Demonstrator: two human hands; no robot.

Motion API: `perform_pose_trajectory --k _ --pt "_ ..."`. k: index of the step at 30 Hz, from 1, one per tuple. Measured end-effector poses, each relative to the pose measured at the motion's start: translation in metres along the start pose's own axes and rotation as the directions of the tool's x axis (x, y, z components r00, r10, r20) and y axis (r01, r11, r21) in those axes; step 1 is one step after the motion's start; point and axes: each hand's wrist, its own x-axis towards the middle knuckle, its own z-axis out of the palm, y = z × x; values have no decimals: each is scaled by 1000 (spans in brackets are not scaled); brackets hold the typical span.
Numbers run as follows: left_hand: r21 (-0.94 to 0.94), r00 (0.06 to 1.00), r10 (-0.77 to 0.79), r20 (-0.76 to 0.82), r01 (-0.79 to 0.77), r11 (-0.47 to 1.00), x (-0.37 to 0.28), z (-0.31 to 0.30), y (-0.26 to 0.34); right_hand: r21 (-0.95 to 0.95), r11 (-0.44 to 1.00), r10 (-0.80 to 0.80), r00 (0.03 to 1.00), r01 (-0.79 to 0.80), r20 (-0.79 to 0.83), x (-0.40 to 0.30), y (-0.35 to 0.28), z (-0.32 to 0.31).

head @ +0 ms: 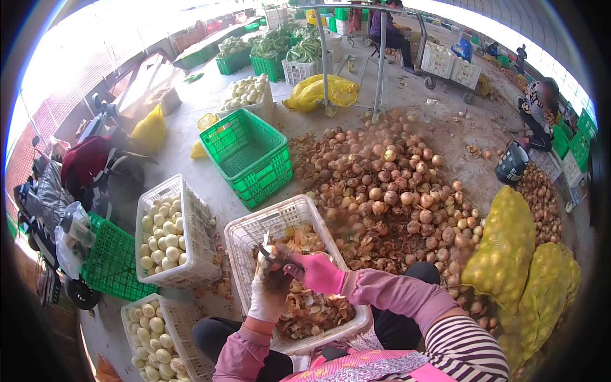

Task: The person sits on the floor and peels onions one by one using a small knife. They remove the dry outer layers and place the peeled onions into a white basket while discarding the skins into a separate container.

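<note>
My left hand point(271, 292), in a pale, soiled glove or wrap, holds up an onion point(270, 249) that its fingers and the blade partly hide. My right hand point(323, 273), in a bright pink glove with darkened fingertips, grips a small dark-bladed knife point(268, 256) against the onion. Both hands are above a white plastic crate point(235, 248) between my knees, with loose brown onion skins point(310, 317) inside. Beyond and right of that crate spreads a large heap of unpeeled onions point(382, 184).
Left of me stand two white crates point(203, 260) of peeled onions. An empty green crate point(248, 172) sits ahead. Full yellow mesh sacks point(501, 243) lie at right. A metal-framed trolley point(377, 62) stands beyond the heap. A person point(537, 114) works at far right.
</note>
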Motion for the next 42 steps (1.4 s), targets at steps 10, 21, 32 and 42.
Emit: perform_pose_trajectory --k 10,21,32,42 --pt "81 990 73 124 -83 993 4 -5 1 103 989 120 983 -106 -138 20 20 -20" --pt "70 974 124 189 -139 988 10 -1 3 721 557 292 910 -412 294 25 10 -46" --pt "443 961 -229 157 139 886 -1 14 13 674 711 188 978 -200 92 20 18 -36" --pt "675 959 -281 -23 222 704 -8 4 7 262 959 48 971 -110 234 22 3 -52"
